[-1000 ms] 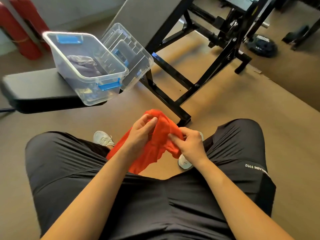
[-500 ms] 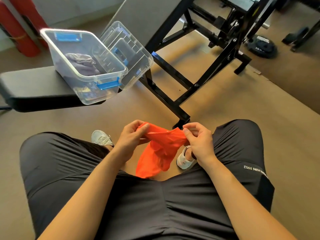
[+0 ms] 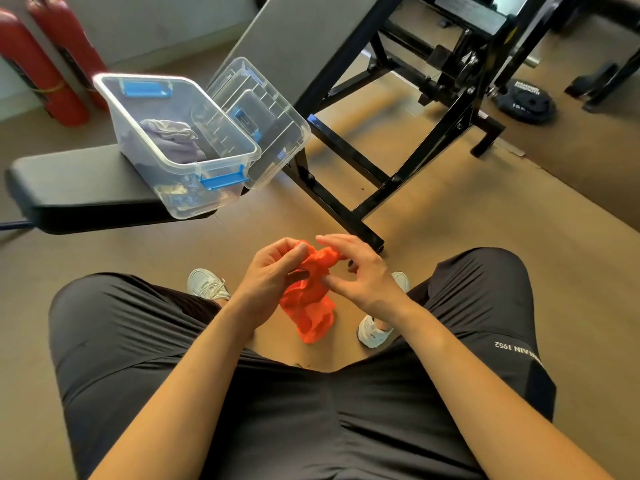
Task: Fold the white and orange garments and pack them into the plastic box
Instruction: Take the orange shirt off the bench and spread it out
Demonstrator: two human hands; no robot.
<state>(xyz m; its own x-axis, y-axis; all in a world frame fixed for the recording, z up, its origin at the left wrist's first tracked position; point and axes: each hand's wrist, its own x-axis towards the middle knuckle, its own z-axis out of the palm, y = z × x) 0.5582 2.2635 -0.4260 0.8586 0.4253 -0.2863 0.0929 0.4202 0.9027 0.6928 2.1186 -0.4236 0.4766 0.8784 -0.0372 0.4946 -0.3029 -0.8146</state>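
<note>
A small orange garment (image 3: pixel 311 303) hangs bunched between my knees, above the floor. My left hand (image 3: pixel 273 271) grips its upper left part with fingers curled. My right hand (image 3: pixel 360 271) touches the top right of the bunch, thumb and fingertips pinching the cloth while the other fingers spread. The clear plastic box (image 3: pixel 239 147) with blue latches stands on a black bench pad (image 3: pixel 86 188) at the upper left, a greyish-white garment (image 3: pixel 173 138) lying inside. Its clear lid (image 3: pixel 270 109) leans against the box's right side.
A black steel bench frame (image 3: pixel 398 140) stands ahead on the brown floor. Two red cylinders (image 3: pixel 45 64) lean at the far left wall. A weight plate (image 3: pixel 526 102) lies at the upper right. My white shoes (image 3: pixel 207 285) rest on the floor below the hands.
The orange garment has been gathered from a wide hanging piece into a tighter bunch. Both hands came closer together, and the view shifted so the box sits further right.
</note>
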